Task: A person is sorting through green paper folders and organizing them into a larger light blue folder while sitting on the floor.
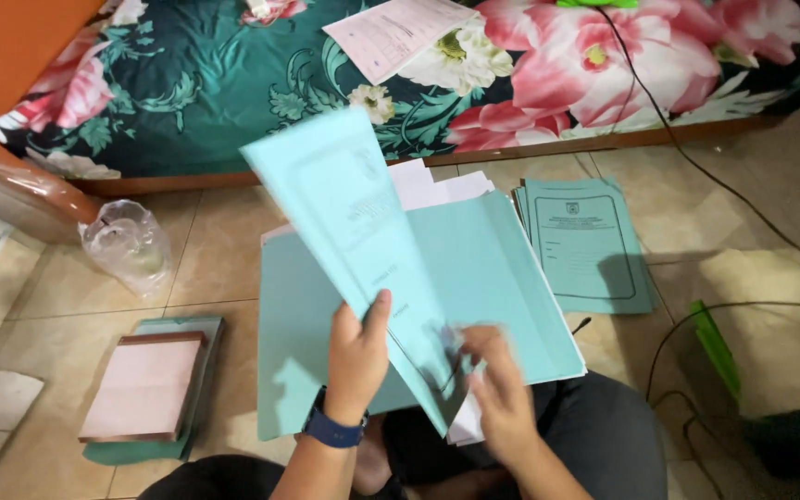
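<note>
L grip [356, 356] lifts 1 folder cover [349, 231]; R hand [502, 389] blurred.

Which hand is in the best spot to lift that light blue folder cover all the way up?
Probably the left hand. Its thumb and fingers pinch the raised folder cover along its lower edge, so it can likely just lift. The right hand is blurred, lower down by the white sheets, not gripping the cover.

Light-teal paper folder [354, 231] raised, tilted, above open teal folder [493, 278] on lap
</note>
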